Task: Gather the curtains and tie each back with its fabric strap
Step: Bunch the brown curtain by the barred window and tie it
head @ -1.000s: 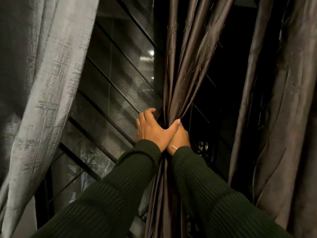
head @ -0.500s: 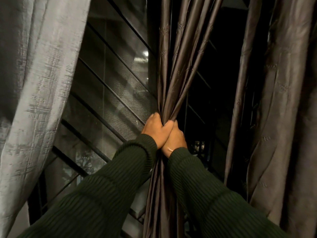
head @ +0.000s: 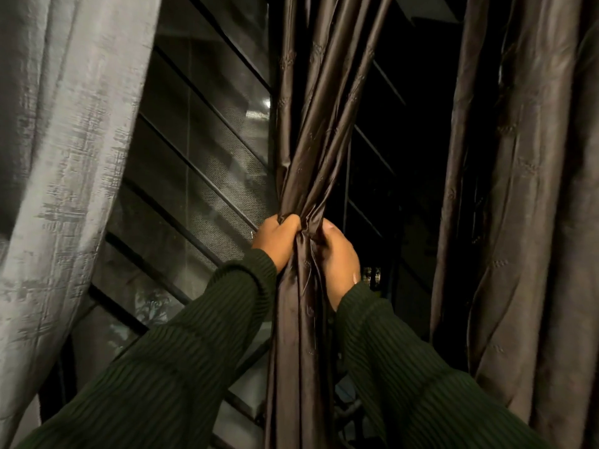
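- The brown curtain (head: 311, 150) hung in the middle of the scene, its folds drawn together into a narrow bundle in front of the window (head: 201, 176).
- The left hand (head: 275, 241) was clamped on the left side of that bundle, fingers curled into the folds from the left.
- The right hand (head: 337, 254) was clamped on the right side of the same bundle, at about the same height, thumb near the top and fingers wrapped round the far side.
- The two hands sat just beside each other, with only a pinched ridge of cloth between them.
- Above the hands the folds fanned out upward; below them the cloth fell straight down between the two dark green sleeves (head: 181, 367).
- A second brown curtain (head: 531, 222) hung loose on the right, well apart from both hands and touched by neither.
- A pale grey curtain (head: 64, 157) hung on the left, also apart from the hands.
- Dark bars crossed the window pane behind the gathered cloth, slanting across the view.
- No fabric strap could be made out in the dim light.
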